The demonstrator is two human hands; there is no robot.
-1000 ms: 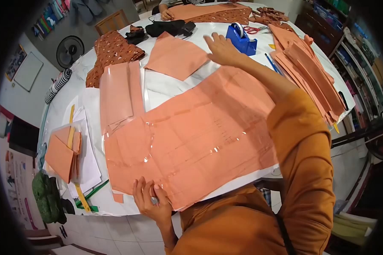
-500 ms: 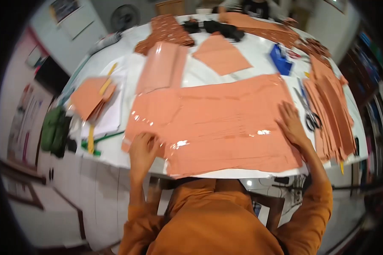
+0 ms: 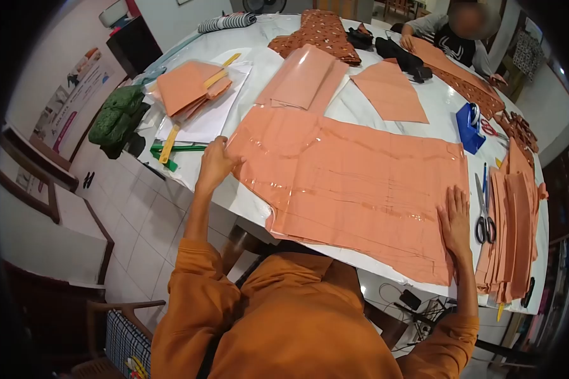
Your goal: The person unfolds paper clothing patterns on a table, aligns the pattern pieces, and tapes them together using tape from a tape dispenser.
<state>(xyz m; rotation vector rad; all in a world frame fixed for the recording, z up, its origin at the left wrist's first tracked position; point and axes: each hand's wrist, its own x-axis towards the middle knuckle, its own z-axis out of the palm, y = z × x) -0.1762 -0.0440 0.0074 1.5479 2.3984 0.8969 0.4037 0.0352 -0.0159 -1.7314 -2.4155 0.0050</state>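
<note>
A large orange pattern sheet [image 3: 360,183], with pencil lines and strips of shiny clear tape, lies flat across the table in front of me. At its left end, my left hand [image 3: 216,165] has its fingers bent around the edge, thumb on the near side. My right hand [image 3: 456,221] rests flat along the right edge with fingers stretched out. Just right of that hand lie black-handled scissors [image 3: 484,228] and a blue pen [image 3: 485,180]. Beyond the sheet's upper left edge is a folded orange piece [image 3: 306,76] under clear plastic.
Stacked orange strips [image 3: 512,221] lie at the right. A blue tape dispenser [image 3: 470,129], an orange piece [image 3: 392,91] and patterned brown fabric [image 3: 313,38] lie farther back. White papers [image 3: 215,120] and a yellow ruler [image 3: 169,144] are at left. A person [image 3: 464,44] sits across the table.
The view has swung so the sheet appears more slanted. My left hand has shifted up along the sheet's left end. My right hand stays flat at the right edge.
</note>
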